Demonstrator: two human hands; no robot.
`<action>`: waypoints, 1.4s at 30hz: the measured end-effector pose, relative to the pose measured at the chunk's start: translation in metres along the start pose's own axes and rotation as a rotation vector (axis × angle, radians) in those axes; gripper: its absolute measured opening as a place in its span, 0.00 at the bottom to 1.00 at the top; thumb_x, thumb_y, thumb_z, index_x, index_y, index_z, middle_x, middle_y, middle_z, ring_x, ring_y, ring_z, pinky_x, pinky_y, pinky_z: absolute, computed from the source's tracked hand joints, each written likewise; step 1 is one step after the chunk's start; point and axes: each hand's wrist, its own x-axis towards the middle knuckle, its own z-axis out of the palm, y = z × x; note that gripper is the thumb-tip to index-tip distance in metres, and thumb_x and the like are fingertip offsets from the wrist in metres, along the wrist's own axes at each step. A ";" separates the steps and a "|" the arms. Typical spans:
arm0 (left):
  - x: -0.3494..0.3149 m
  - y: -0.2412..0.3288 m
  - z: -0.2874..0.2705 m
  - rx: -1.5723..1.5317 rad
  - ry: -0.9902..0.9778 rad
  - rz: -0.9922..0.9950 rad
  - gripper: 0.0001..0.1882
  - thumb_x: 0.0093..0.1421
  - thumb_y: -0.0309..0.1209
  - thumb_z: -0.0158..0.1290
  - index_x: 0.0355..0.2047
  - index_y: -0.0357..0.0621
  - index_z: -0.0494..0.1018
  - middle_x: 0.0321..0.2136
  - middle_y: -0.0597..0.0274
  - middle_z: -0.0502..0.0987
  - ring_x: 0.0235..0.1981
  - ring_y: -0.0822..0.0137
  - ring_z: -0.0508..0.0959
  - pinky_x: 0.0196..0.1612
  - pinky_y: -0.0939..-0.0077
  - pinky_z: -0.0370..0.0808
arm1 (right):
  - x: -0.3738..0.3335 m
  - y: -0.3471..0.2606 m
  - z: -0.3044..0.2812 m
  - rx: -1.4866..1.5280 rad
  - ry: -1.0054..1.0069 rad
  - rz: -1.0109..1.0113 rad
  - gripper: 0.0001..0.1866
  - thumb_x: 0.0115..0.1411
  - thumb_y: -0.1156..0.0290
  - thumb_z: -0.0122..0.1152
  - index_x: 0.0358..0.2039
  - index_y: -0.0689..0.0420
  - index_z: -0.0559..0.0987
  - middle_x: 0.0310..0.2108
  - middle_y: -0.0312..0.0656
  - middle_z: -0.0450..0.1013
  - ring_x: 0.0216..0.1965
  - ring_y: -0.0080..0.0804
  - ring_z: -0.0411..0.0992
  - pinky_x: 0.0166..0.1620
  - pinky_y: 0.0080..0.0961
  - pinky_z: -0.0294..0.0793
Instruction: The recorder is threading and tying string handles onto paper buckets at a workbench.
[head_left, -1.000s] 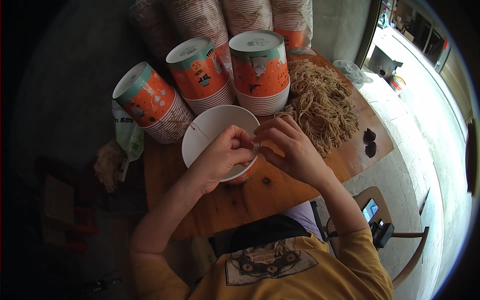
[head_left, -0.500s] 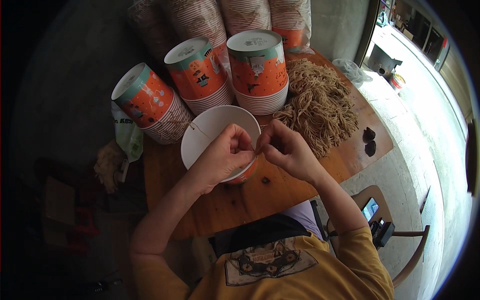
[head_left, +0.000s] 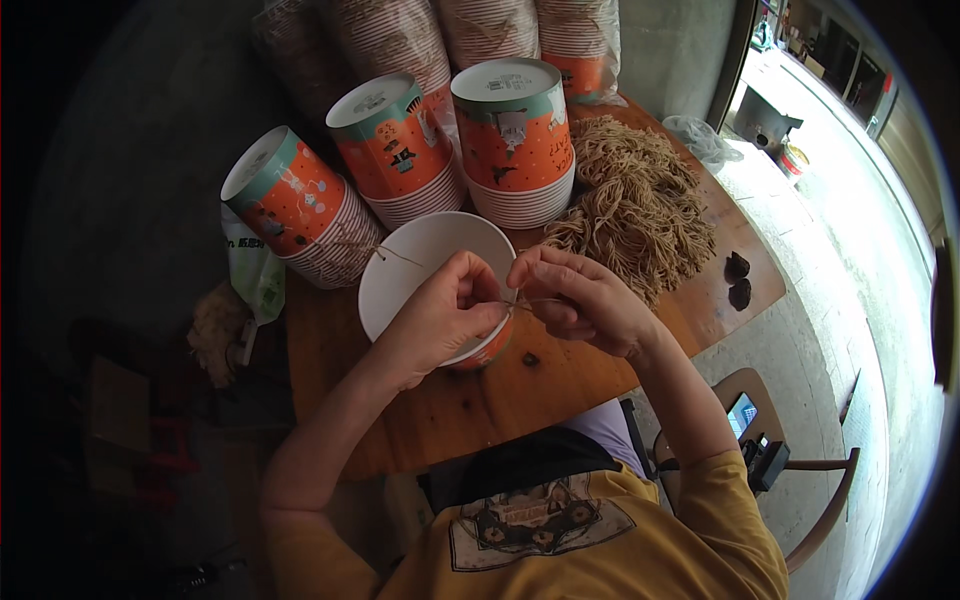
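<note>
Hands (head_left: 520,300) shifted slightly over empty white bowl (head_left: 415,260).

Landmark: white bowl (head_left: 425,262), one, upright on the wooden table (head_left: 560,375).
Hands: two, left hand (head_left: 440,315) and right hand (head_left: 580,300), both at the bowl's near rim.
Cup stacks: three, upside down, orange and teal, just behind the bowl: left stack (head_left: 300,215), middle stack (head_left: 395,145), right stack (head_left: 515,135).
Wrapped cup sleeves: at least four, behind the stacks (head_left: 480,25); exact count cannot be told.
Twine heap: one (head_left: 635,205), right of the bowl.
Dark lumps: two (head_left: 738,280), beyond the heap.
</note>
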 end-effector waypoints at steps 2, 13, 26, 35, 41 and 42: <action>0.000 0.001 0.000 0.006 0.003 0.002 0.11 0.57 0.20 0.54 0.38 0.43 0.65 0.34 0.69 0.70 0.37 0.78 0.72 0.43 0.83 0.71 | 0.008 0.014 -0.005 -0.303 0.054 -0.224 0.10 0.65 0.65 0.51 0.42 0.57 0.71 0.25 0.30 0.64 0.16 0.12 0.55 0.18 0.11 0.54; -0.006 -0.005 0.000 0.087 0.002 0.149 0.13 0.57 0.17 0.51 0.40 0.42 0.62 0.36 0.67 0.68 0.37 0.79 0.70 0.43 0.83 0.70 | -0.005 0.012 0.033 -1.150 0.452 -0.315 0.09 0.54 0.66 0.67 0.33 0.54 0.79 0.12 0.34 0.58 0.14 0.20 0.58 0.21 0.22 0.61; -0.017 0.004 0.003 0.709 0.210 0.509 0.12 0.57 0.17 0.49 0.42 0.39 0.67 0.35 0.60 0.68 0.34 0.70 0.72 0.39 0.77 0.72 | -0.002 0.019 0.032 -1.281 0.467 -0.448 0.07 0.53 0.70 0.64 0.30 0.55 0.75 0.16 0.38 0.69 0.17 0.31 0.71 0.23 0.26 0.69; -0.023 0.002 0.016 0.661 0.226 0.353 0.09 0.58 0.20 0.52 0.40 0.38 0.70 0.30 0.62 0.71 0.28 0.73 0.73 0.33 0.78 0.72 | -0.003 0.019 0.030 -1.345 0.437 -0.492 0.07 0.60 0.66 0.58 0.30 0.55 0.72 0.17 0.36 0.74 0.14 0.28 0.73 0.19 0.26 0.70; -0.014 -0.003 0.014 0.575 0.214 0.361 0.05 0.58 0.21 0.51 0.35 0.36 0.67 0.29 0.54 0.74 0.30 0.59 0.77 0.32 0.69 0.74 | -0.002 0.020 0.030 -1.320 0.429 -0.490 0.07 0.60 0.66 0.58 0.31 0.54 0.72 0.16 0.37 0.74 0.14 0.29 0.73 0.19 0.26 0.71; -0.014 -0.003 0.015 0.552 0.223 0.344 0.05 0.58 0.21 0.51 0.34 0.36 0.67 0.29 0.55 0.74 0.30 0.61 0.77 0.32 0.70 0.74 | -0.003 0.020 0.029 -1.305 0.429 -0.488 0.07 0.60 0.66 0.58 0.31 0.55 0.73 0.16 0.37 0.73 0.14 0.29 0.73 0.19 0.26 0.71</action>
